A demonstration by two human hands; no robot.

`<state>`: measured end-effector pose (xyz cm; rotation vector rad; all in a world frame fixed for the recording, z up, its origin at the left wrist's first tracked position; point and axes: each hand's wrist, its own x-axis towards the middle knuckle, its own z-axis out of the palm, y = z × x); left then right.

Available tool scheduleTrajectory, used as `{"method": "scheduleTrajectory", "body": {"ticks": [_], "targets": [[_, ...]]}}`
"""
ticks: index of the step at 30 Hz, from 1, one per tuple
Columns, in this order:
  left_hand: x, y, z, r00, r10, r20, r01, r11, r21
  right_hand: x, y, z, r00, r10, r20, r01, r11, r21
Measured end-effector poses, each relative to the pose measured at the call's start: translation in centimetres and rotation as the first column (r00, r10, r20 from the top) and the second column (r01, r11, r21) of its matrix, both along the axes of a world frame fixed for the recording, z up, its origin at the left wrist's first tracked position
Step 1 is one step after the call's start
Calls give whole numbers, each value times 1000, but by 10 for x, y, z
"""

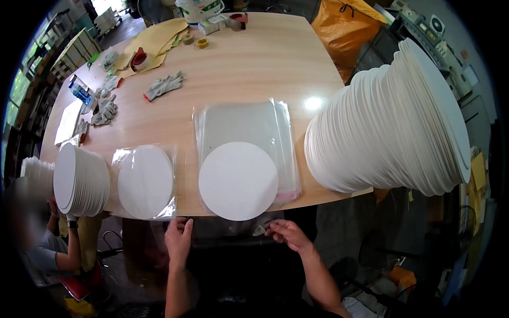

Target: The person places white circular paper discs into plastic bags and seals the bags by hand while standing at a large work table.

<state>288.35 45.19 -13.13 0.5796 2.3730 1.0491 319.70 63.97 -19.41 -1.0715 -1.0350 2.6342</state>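
Note:
My left hand [179,237] is at the table's front edge, thumb and fingers drawn together. Whatever lies between them is too faint to make out. Just past the same edge, my right hand [287,234] pinches a pale, glinting bit of clear plastic film [259,230]. A white round disc [238,181] lies between and beyond my hands, on the lower part of a stack of clear plastic bags [241,122]. Beyond my left hand lies another white disc [146,183] inside a clear bag, whose corner comes close to my fingers.
A tall stack of white discs [382,127] leans on the right side of the table [254,63]. To the left, a co-worker's hand [71,217] touches a smaller disc stack [82,180]. Grey gloves [164,86], tape rolls [202,43] and brown paper [159,40] lie farther back.

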Motion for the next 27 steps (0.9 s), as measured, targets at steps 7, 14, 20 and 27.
{"method": "scheduleTrajectory", "body": {"ticks": [7,14,20,27], "targets": [[56,61,11,636,-574,-516,680,733,22,-5,-10,-6,991,-74,113,69,996,50],[36,89,-8,377,-744,-551,852,512,-109,4,-17,-20,989,-124,85,124,992,0],[29,93,-5,434,-689,-581,830,557,-40,-13,-18,22,986,-166,7,164,979,117],[46,78,-19,606,-664,-438,767,634,100,0,-21,-23,984,-176,27,173,980,94]]}}
